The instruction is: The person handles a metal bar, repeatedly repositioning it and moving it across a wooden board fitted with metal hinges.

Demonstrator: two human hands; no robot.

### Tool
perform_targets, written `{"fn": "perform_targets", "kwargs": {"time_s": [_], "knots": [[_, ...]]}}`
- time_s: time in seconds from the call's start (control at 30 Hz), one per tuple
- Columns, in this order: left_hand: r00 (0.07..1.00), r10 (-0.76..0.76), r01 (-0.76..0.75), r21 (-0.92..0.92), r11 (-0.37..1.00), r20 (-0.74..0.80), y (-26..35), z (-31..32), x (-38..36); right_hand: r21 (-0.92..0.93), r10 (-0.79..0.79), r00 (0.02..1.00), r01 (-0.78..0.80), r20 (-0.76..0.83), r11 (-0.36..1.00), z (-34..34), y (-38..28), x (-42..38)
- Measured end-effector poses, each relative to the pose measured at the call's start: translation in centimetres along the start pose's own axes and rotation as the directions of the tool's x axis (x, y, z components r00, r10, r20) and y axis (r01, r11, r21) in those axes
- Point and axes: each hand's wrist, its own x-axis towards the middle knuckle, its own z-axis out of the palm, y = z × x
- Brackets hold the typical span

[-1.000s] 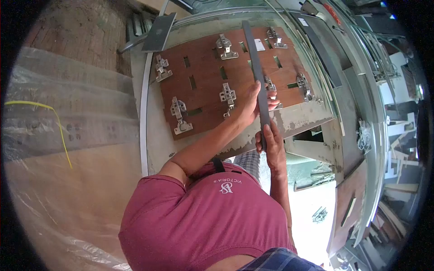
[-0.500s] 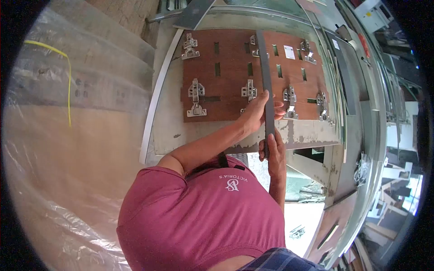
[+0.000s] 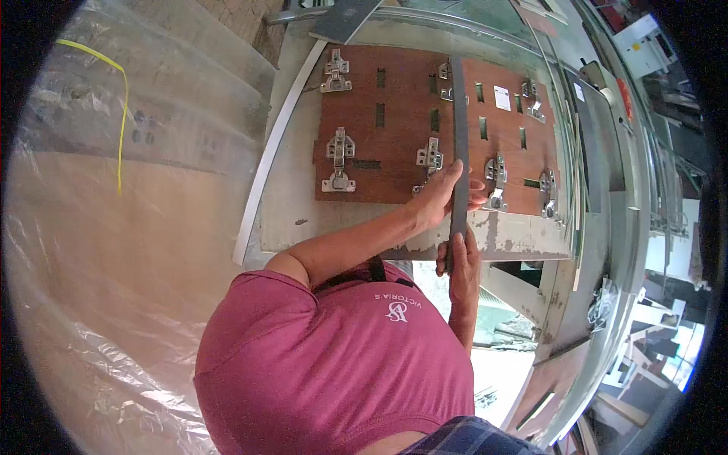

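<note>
A long dark grey strip (image 3: 460,121) runs upright in view across a reddish-brown board (image 3: 356,140). My left hand (image 3: 440,196) holds the strip partway along, thumb on its near face and fingers showing past its right side. Closer to my body, my right hand (image 3: 462,262) wraps round the strip's lower end. Metal cabinet hinges sit on the board; one hinge (image 3: 429,155) is just left of my left hand and another hinge (image 3: 497,182) is to its right. The strip partly covers a farther hinge (image 3: 444,72).
The board lies on a worn pale worktable (image 3: 303,216). A white strip (image 3: 277,152) slants along its left side. Plastic-wrapped panels (image 3: 129,250) stand at left. Long thin strips (image 3: 569,152) lie along the right, beside a metal machine rail (image 3: 633,174). A white paper label (image 3: 502,98) is on the board.
The view has shifted slightly, so the board and table appear a little farther right. Both hands keep their hold on the grey strip, which looks slightly more upright.
</note>
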Motion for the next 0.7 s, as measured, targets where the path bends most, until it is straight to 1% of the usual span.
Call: {"fn": "perform_targets", "kwargs": {"time_s": [0.07,0.17,0.23,0.27,0.33,0.37,0.43,0.47,0.5,0.57,0.6,0.67,0.7], "knots": [[1.0,0.001,-0.001,0.01,1.0,-0.012,0.1,-0.2,-0.1,-0.007,-0.003,1.0,0.003,-0.001,1.0,0.2,0.0,0.0],[0.999,0.024,-0.025,-0.03,0.999,-0.026,0.7,-0.3,-1.0,-0.005,0.022,1.0,-0.022,0.014,1.0,0.9,-0.7,-0.1],[0.997,0.073,-0.074,-0.089,0.993,-0.022,1.6,-0.4,-2.1,-0.063,-0.027,0.997,0.032,0.072,0.997,1.3,-1.0,-0.1],[0.997,0.076,-0.078,-0.09,0.993,-0.025,2.0,-0.7,-2.4,-0.064,-0.025,0.997,0.03,0.077,0.998,1.4,-0.9,0.0],[0.992,0.085,-0.094,-0.112,0.989,-0.089,3.0,-1.5,-2.9,-0.063,0.0,0.985,0.011,0.175,0.998,1.6,-0.9,0.2],[0.992,0.088,-0.098,-0.111,0.989,-0.092,3.6,-2.0,-3.2,-0.062,0.0,0.984,0.011,0.179,0.998,1.9,-0.8,0.2],[0.969,0.183,-0.199,-0.088,0.976,-0.166,5.0,-3.0,-3.7,-0.118,0.062,0.973,-0.036,0.222,0.992,2.6,-0.8,0.3],[0.952,0.193,-0.213,-0.06,0.975,-0.239,5.6,-3.4,-3.9,-0.136,0.083,0.965,-0.05,0.249,0.989,2.8,-0.9,0.3],[0.95,0.197,-0.217,-0.059,0.974,-0.241,6.0,-3.9,-4.1,-0.136,0.082,0.964,-0.048,0.254,0.989,3.1,-1.0,0.3],[0.939,0.215,-0.245,-0.086,0.966,-0.269,6.4,-5.1,-4.5,-0.106,0.151,0.936,-0.123,0.319,0.987,3.5,-1.3,0.6],[0.921,0.232,-0.275,-0.1,0.956,-0.313,6.7,-4.7,-5.0,-0.106,0.151,0.935,-0.123,0.322,0.987,3.7,-1.3,0.7],[0.921,0.236,-0.275,-0.09,0.957,-0.31,7.0,-5.4,-5.1,-0.161,0.115,0.943,-0.067,0.311,0.985,4.2,-1.0,1.0],[0.922,0.238,-0.274,-0.08,0.958,-0.306,7.0,-5.8,-5.0,-0.161,0.115,0.943,-0.067,0.313,0.985,4.4,-0.9,1.1]]}}
